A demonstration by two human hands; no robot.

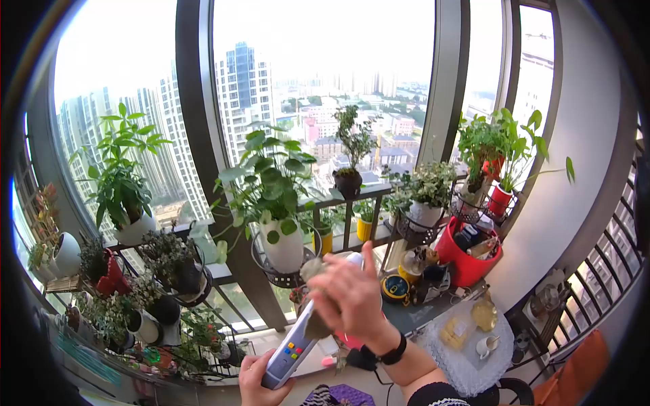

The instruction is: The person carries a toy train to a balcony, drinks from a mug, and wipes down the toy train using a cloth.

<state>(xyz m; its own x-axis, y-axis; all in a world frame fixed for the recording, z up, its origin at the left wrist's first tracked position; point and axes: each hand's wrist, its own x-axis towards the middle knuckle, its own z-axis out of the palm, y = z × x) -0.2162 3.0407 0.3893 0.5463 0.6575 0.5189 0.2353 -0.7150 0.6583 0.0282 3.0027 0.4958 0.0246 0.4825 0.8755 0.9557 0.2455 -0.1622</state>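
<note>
My left hand [263,380] is closed round the lower end of a long white-and-grey handheld device [283,364] with small red, yellow and blue squares on its face. The device tilts up and to the right. My right hand [353,298], slightly blurred and wearing a black wristband [394,350], is over its upper part. A soft grey-brown cloth [317,326] shows beneath the right fingers and lies against the device. The hand hides much of the cloth and the device's upper middle.
Potted plants line the railing, including a large leafy one in a white pot [282,247]. At right are a red bucket [467,260] with items inside, a round dark tin [395,289], and a lace-covered table [433,362] with a white cup [485,346].
</note>
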